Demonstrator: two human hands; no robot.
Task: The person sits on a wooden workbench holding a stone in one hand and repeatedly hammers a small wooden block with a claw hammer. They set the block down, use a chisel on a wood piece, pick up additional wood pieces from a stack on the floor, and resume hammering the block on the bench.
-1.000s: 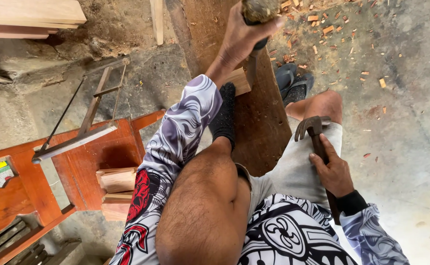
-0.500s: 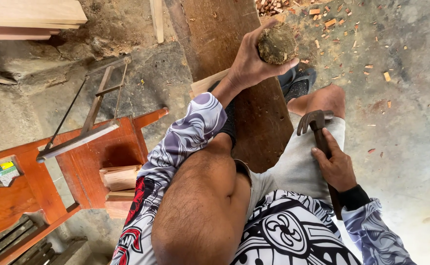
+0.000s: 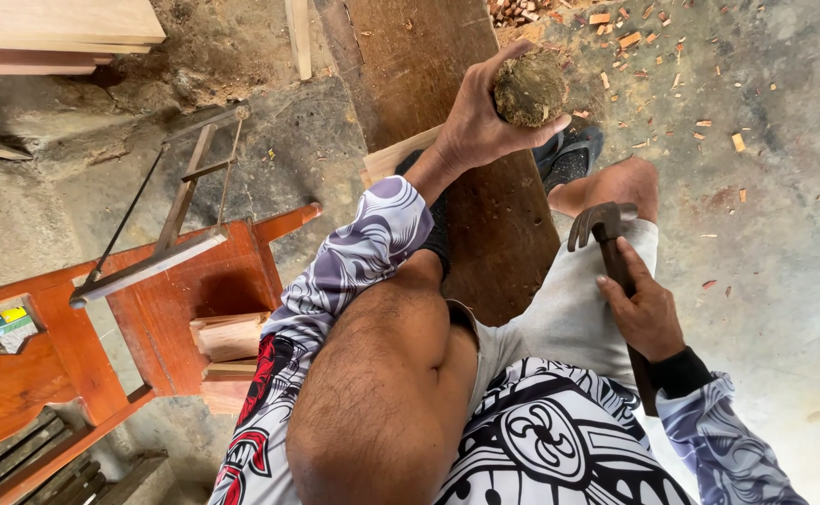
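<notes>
My left hand (image 3: 477,120) holds a rough, round brown lump (image 3: 529,87), about fist sized, raised over a long dark wooden plank (image 3: 447,112) that runs away from me. My right hand (image 3: 644,309) grips the handle of a claw hammer (image 3: 606,229), whose head rests on my right thigh near the knee. I sit with both bare knees up, in patterned long sleeves and light shorts. A pale small wood block (image 3: 396,154) lies on the plank under my left forearm.
A red-brown wooden chair frame (image 3: 148,309) stands at the left with a bow saw (image 3: 162,224) leaning on it and pale wood blocks (image 3: 227,341) beside it. Wood chips (image 3: 634,37) litter the concrete floor at the top right. A dark sandal (image 3: 573,154) lies by the plank.
My left hand has drawn the round lump back toward me and lower in view. My right hand and the hammer have stayed almost still on my thigh.
</notes>
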